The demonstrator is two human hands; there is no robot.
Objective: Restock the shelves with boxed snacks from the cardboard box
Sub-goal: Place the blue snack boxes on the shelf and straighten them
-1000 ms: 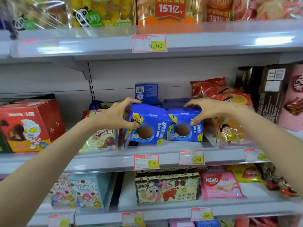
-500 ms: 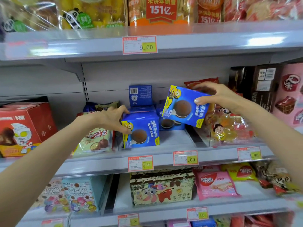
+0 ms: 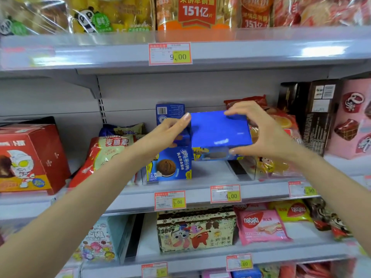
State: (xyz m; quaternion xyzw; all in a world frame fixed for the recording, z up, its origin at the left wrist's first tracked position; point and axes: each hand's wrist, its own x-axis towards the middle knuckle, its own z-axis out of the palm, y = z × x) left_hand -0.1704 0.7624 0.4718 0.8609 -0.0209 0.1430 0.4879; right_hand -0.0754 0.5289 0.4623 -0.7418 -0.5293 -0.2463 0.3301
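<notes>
Left hand [image 3: 170,133] lay flat-fingered over the top of the standing blue box [image 3: 170,167], which was glossy printed card, its fingertips just reaching the tilted blue box [image 3: 218,130] beside it. Right hand [image 3: 263,135] gripped that second box, fingers on the upper edge and thumb beneath, above the bare strip of the middle shelf [image 3: 210,172], plain face to camera. Judged mid-placement: it needed turning upright, front outward, and lowering square beside its neighbour, clear of the soft crinkly bags [image 3: 275,165].

Over the shelf [image 3: 202,178] the right hand [image 3: 267,137] grips a blue snack box [image 3: 218,129], left hand [image 3: 166,133] alongside.
</notes>
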